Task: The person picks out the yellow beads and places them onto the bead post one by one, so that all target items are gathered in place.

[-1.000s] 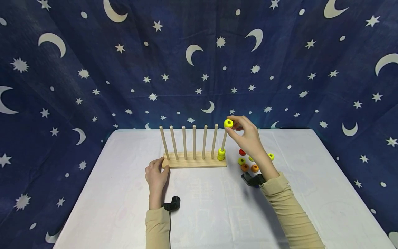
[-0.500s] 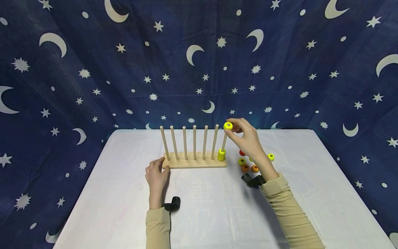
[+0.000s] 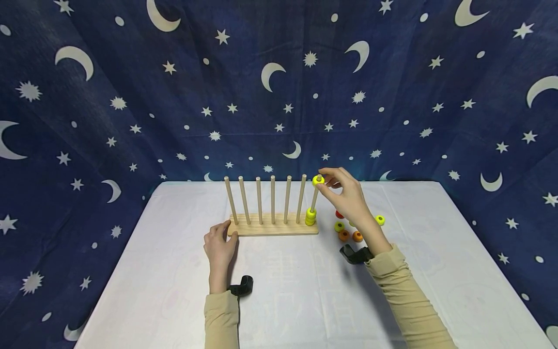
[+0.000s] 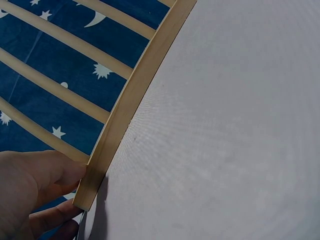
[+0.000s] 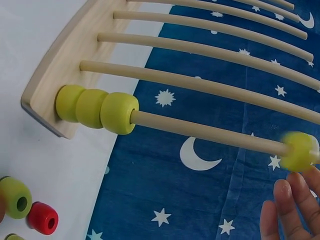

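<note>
Fingers [image 5: 286, 202] of the right hand [image 3: 348, 194] pinch a yellow bead [image 3: 318, 182] around the rightmost peg [image 3: 314, 198] near its tip, above three stacked beads [image 3: 310, 217]; the left hand [image 3: 219, 246] pinches the left end of the wooden base [image 3: 272, 230].

Visible: yellow beads [image 3: 310, 217] 7 | orange beads [image 3: 357, 238] 2 | red beads [image 5: 39, 216] 1 | pegs [image 3: 272, 199] 7
</note>
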Tool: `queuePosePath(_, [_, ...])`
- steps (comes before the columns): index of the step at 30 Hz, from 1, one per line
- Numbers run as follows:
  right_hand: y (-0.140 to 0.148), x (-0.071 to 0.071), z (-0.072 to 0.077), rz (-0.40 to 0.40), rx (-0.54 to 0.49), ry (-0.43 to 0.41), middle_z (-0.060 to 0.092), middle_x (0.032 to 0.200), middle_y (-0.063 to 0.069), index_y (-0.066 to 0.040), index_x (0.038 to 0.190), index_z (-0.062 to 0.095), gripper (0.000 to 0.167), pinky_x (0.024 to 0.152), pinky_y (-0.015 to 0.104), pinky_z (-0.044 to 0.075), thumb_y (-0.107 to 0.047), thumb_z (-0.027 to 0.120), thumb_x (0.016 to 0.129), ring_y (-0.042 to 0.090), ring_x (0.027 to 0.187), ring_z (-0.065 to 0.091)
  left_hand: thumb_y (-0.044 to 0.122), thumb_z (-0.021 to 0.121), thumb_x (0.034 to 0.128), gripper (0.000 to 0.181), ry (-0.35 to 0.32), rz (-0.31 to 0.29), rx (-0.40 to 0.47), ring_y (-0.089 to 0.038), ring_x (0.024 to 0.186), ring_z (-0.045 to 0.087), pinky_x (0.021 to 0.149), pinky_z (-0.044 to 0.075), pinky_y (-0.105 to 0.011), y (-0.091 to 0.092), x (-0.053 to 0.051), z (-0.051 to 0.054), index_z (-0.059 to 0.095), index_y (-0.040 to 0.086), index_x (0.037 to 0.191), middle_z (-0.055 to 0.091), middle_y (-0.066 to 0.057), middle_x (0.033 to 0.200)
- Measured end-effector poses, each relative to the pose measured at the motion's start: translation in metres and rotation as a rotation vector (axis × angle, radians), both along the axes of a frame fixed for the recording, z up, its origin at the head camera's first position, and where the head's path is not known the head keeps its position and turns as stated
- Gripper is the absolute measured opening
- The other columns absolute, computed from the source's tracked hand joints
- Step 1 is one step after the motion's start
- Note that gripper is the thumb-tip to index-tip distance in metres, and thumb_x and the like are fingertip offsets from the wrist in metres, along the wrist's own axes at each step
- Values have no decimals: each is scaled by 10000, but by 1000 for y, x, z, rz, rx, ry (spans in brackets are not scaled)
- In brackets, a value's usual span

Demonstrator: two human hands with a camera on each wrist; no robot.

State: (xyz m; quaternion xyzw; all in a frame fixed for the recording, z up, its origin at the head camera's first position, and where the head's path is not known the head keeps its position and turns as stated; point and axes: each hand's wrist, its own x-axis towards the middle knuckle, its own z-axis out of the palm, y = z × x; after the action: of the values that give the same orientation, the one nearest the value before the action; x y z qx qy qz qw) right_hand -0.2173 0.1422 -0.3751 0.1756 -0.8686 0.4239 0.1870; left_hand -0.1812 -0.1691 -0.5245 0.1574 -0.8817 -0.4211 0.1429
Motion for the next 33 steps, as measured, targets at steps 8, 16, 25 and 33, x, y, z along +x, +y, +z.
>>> queuePosePath(8, [5, 2, -1, 0, 10, -32, 633, 1051, 108, -100, 1232, 614, 354, 842, 407, 518, -206, 669, 899, 239, 952, 615, 170, 660, 831, 451, 2, 5, -6, -416, 1231, 406, 1014, 275, -581, -1, 0, -1, 615, 30, 1257, 567, -221, 1262])
queuePosePath(16, [13, 6, -7, -9, 81, -86, 636, 1078, 118, -77, 1239, 607, 356, 867, 476, 520, -196, 655, 907, 261, 990, 604, 173, 660, 830, 453, 0, 5, -11, -419, 1227, 410, 1008, 282, -582, -1, 0, -2, 615, 29, 1257, 564, -225, 1267])
queuePosePath(25, [26, 9, -18, -31, 172, -126, 648, 1104, 101, -94, 1224, 616, 343, 869, 466, 522, -208, 658, 903, 261, 996, 613, 169, 664, 831, 453, -5, 11, -11, -414, 1228, 408, 1012, 276, -582, 0, -1, -1, 614, 27, 1257, 567, -225, 1265])
queuePosePath(33, [39, 10, -30, -25, 222, -157, 655, 1099, 115, -95, 1199, 627, 321, 861, 486, 522, -200, 660, 898, 267, 987, 618, 162, 665, 834, 449, 2, 3, -7, -422, 1234, 403, 1016, 268, -590, 0, -1, -1, 612, 21, 1257, 563, -228, 1264])
